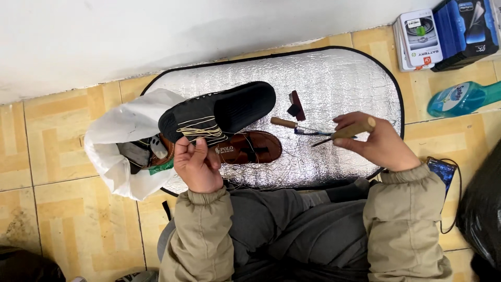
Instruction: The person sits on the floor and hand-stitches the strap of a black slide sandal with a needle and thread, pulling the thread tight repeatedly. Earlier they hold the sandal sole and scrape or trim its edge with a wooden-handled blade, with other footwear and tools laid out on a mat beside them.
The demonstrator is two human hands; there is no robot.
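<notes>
Both hands engaged: left hand [197, 166] clamping black shoe [219, 112] by stitched thread [201, 129], right hand [377, 142] closed on wooden-handled awl [344, 132]; slipping point likely to prick fingers.

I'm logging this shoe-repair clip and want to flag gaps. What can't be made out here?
- Head view: the awl tip is too thin to see clearly.
- The brown sandal heel end is hidden by the left hand and black shoe.
- The white bag contents are mostly covered by its folds.
- The black bag is cut off by the right edge.
</notes>
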